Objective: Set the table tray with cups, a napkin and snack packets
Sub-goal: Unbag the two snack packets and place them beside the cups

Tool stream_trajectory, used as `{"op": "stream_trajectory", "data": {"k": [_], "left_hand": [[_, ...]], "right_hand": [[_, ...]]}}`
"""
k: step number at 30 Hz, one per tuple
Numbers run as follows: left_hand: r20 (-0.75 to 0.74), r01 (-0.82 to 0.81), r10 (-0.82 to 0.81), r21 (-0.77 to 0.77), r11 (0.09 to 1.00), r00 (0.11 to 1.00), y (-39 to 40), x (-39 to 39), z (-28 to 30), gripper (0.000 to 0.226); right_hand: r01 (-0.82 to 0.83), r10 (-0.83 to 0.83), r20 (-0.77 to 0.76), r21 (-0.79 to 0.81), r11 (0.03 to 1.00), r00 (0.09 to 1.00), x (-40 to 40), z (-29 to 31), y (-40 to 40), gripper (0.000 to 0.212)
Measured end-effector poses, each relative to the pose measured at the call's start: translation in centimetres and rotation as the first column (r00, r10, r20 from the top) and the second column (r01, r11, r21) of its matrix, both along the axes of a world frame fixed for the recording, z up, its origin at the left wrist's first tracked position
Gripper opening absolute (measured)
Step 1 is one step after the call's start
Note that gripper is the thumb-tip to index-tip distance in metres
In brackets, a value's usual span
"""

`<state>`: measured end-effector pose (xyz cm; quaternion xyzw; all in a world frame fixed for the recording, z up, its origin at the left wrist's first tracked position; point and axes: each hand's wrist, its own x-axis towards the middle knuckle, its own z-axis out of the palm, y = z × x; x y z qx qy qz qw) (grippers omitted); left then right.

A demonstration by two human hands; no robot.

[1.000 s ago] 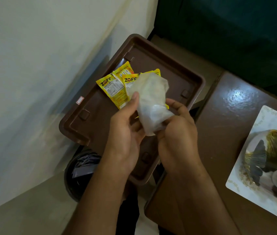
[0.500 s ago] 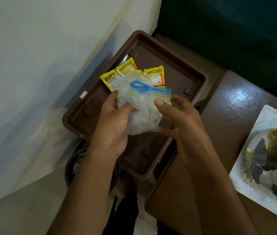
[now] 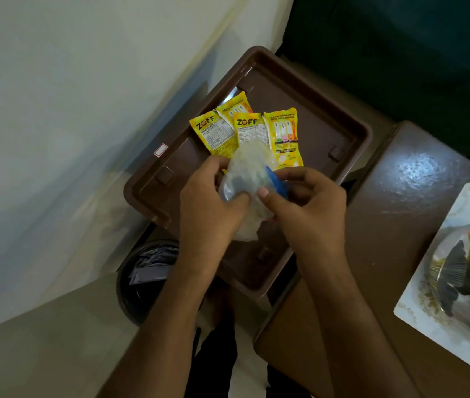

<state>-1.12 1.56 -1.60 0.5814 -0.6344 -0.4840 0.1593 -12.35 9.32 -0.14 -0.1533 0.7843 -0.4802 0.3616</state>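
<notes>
A brown plastic tray (image 3: 328, 116) sits in front of me with two yellow snack packets (image 3: 282, 133) lying side by side near its far left. Above the tray's middle I hold a clear plastic bag (image 3: 249, 165) with a blue item inside and something whitish. My left hand (image 3: 207, 205) grips the bag's left side, thumb on its front. My right hand (image 3: 311, 208) pinches its right side at the blue part. The bag covers the packets' near ends.
A dark round bin (image 3: 144, 280) with papers stands on the floor below the tray's near-left corner. A glossy brown table (image 3: 400, 196) is at right with a white patterned plate (image 3: 435, 317) holding shell-like pieces. A pale wall runs along the left.
The bag has been turned and lowered slightly in both hands. The blue item that lay across its top now shows at its right side. Both packets are more exposed.
</notes>
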Motion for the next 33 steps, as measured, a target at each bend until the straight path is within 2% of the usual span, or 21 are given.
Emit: {"op": "stream_trajectory", "data": {"k": [3, 6, 11, 14, 16, 18, 20, 22, 23, 24, 26, 28, 29, 31, 32, 33], "left_hand": [[-0.023, -0.134, 0.14, 0.176, 0.975, 0.99, 0.0, 1.1, 0.0, 0.038], [-0.141, -0.195, 0.271, 0.403, 0.894, 0.952, -0.4, 2.4, -0.1, 0.042], [-0.257, -0.166, 0.308, 0.454, 0.875, 0.916, -0.9, 2.7, 0.5, 0.047], [-0.314, -0.176, 0.418, 0.579, 0.796, 0.853, -2.0, 3.9, 0.8, 0.047], [-0.328, -0.175, 0.456, 0.621, 0.764, 0.827, -2.4, 4.7, 1.0, 0.047], [-0.324, -0.205, 0.482, 0.617, 0.76, 0.814, -2.6, 5.5, 0.9, 0.047], [-0.316, -0.246, 0.523, 0.618, 0.746, 0.792, -3.0, 6.3, 0.9, 0.047], [-0.303, -0.28, 0.536, 0.598, 0.751, 0.788, -3.1, 7.0, 0.9, 0.049], [-0.292, -0.292, 0.523, 0.571, 0.767, 0.801, -2.9, 7.2, 0.8, 0.05], [-0.283, -0.293, 0.5, 0.542, 0.788, 0.818, -2.5, 7.4, 0.7, 0.052], [-0.277, -0.263, 0.441, 0.501, 0.824, 0.853, -1.6, 7.4, 1.0, 0.051], [-0.294, -0.235, 0.428, 0.516, 0.824, 0.854, -0.9, 7.8, 1.3, 0.037], [-0.303, -0.233, 0.435, 0.526, 0.818, 0.848, -0.7, 8.2, 1.5, 0.028], [-0.291, -0.199, 0.357, 0.457, 0.867, 0.887, -0.5, 9.2, 1.5, 0.024], [-0.263, -0.161, 0.274, 0.383, 0.91, 0.925, -0.3, 9.6, 1.4, 0.024], [-0.23, -0.119, 0.197, 0.312, 0.943, 0.953, -0.1, 10.0, 1.3, 0.024]], "right_hand": [[0.028, -0.028, -0.062, 0.007, 1.0, 0.998, -0.3, -0.6, -0.1, 0.043], [0.026, -0.022, -0.14, 0.025, 0.999, 0.99, 0.7, -1.0, -0.8, 0.056], [-0.11, 0.099, -0.314, -0.015, 0.994, 0.944, 2.6, -1.0, -1.3, 0.033], [-0.23, 0.171, -0.385, -0.113, 0.967, 0.907, 3.2, -1.3, -1.4, 0.026], [-0.325, 0.258, -0.358, -0.14, 0.935, 0.897, 3.4, -1.4, -1.5, 0.026], [-0.431, 0.376, -0.277, -0.177, 0.885, 0.885, 3.6, -1.3, -1.4, 0.027], [-0.571, 0.525, -0.251, -0.172, 0.802, 0.813, 3.8, -1.0, -1.0, 0.038], [-0.696, 0.633, -0.381, -0.039, 0.717, 0.674, 4.3, -1.0, -0.8, 0.053], [-0.698, 0.633, -0.442, 0.02, 0.716, 0.636, 4.6, -1.3, -0.8, 0.05], [-0.665, 0.604, -0.469, 0.046, 0.745, 0.644, 4.9, -1.6, -0.8, 0.043], [-0.58, 0.535, -0.44, 0.039, 0.814, 0.721, 5.0, -1.7, -0.9, 0.032], [-0.533, 0.497, -0.409, 0.03, 0.846, 0.766, 5.3, -1.5, -1.1, 0.027], [-0.523, 0.487, -0.39, 0.015, 0.852, 0.782, 5.4, -1.5, -1.2, 0.031], [-0.539, 0.505, -0.311, -0.029, 0.842, 0.805, 6.1, -1.1, -1.5, 0.063], [-0.579, 0.544, -0.294, -0.044, 0.814, 0.786, 6.4, -1.1, -1.7, 0.079], [-0.629, 0.59, -0.307, -0.04, 0.776, 0.747, 6.9, -1.1, -1.9, 0.085]]}}
